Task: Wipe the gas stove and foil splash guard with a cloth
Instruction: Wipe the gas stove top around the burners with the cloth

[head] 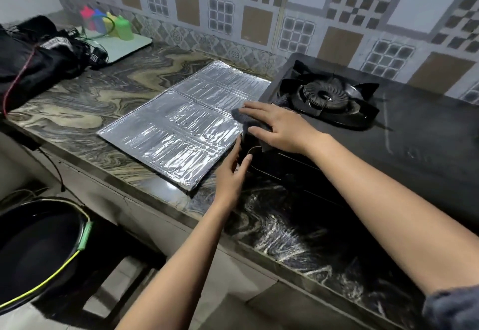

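A black gas stove (414,132) stands on the marbled counter at the right, its burner (326,96) near the back. A silver foil splash guard (181,125) lies flat on the counter just left of the stove. My right hand (280,127) presses a dark grey cloth (239,116) onto the stove's front-left corner, where it meets the foil's right edge. My left hand (230,176) rests against the stove's left side near the foil's front corner, fingers apart and holding nothing.
A black bag with cables (39,57) lies at the counter's far left. Behind it, coloured bottles (108,25) stand on a white board. A black bucket (39,252) sits on the floor below the counter's edge. A patterned tiled wall runs behind.
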`<state>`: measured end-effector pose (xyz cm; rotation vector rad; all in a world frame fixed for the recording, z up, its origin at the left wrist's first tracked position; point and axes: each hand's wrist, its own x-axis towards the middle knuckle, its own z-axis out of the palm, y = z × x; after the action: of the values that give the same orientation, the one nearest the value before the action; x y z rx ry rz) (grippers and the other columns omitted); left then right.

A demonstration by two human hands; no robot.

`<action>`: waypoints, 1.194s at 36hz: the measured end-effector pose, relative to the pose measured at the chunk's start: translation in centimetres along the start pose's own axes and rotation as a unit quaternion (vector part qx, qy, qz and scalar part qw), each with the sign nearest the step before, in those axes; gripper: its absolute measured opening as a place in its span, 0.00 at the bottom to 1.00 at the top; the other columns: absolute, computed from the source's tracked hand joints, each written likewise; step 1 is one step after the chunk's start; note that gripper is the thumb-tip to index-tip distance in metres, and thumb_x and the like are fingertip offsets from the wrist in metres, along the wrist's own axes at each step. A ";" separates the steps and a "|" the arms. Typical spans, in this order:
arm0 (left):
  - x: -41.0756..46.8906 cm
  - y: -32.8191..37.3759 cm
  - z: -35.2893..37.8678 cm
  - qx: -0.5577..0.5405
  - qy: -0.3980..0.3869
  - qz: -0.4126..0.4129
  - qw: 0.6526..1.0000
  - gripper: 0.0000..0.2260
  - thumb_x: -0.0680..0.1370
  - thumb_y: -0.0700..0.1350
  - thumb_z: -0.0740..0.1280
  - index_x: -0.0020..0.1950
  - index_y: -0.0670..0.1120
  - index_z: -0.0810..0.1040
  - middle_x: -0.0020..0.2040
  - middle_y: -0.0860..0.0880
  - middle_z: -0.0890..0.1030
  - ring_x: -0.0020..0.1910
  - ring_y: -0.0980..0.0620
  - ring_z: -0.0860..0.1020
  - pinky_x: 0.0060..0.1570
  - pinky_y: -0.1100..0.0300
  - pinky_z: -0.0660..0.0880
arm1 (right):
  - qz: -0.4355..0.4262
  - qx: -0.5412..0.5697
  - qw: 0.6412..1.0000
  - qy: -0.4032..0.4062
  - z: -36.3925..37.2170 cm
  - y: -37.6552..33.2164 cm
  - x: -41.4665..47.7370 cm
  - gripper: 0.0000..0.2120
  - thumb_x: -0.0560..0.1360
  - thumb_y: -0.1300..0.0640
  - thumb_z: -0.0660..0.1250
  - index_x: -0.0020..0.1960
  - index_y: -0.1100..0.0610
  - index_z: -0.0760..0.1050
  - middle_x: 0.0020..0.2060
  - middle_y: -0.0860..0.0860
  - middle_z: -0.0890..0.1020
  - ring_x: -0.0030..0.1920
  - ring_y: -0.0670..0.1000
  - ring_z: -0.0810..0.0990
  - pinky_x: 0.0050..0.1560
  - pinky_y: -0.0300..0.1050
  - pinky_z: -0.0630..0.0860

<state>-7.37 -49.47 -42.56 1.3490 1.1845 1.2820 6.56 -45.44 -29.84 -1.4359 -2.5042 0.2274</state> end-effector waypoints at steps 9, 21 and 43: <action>-0.1 0.1 0.1 -0.014 0.009 0.000 1.000 0.23 0.77 0.47 0.67 0.71 0.53 0.67 0.65 0.59 0.74 0.61 0.63 0.73 0.64 0.61 0.70 | -0.023 -0.122 0.991 0.047 1.1 0.0 -2.7 0.26 0.78 0.45 0.57 0.75 0.46 0.56 0.75 0.45 0.60 0.73 0.49 0.62 0.71 0.49 0.60; -0.3 1.1 -0.4 -0.010 -0.008 0.003 1.000 0.23 0.77 0.46 0.67 0.71 0.50 0.67 0.68 0.51 0.73 0.66 0.59 0.71 0.67 0.59 0.69 | 0.111 -0.187 0.944 0.248 3.5 0.1 -7.1 0.24 0.75 0.43 0.56 0.67 0.51 0.72 0.63 0.51 0.78 0.61 0.53 0.78 0.61 0.48 0.74; 1.7 1.7 -2.7 -0.044 -0.094 -0.005 0.995 0.25 0.73 0.42 0.71 0.69 0.47 0.70 0.65 0.48 0.76 0.64 0.55 0.74 0.64 0.62 0.72 | 0.329 -0.183 0.836 0.400 5.2 -1.4 -7.6 0.20 0.74 0.47 0.59 0.59 0.55 0.78 0.57 0.52 0.82 0.57 0.53 0.80 0.61 0.48 0.73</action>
<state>-9.93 -47.98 -40.54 1.3662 0.9934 1.1592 7.61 -52.74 -35.44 -1.9546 -1.3616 -0.6483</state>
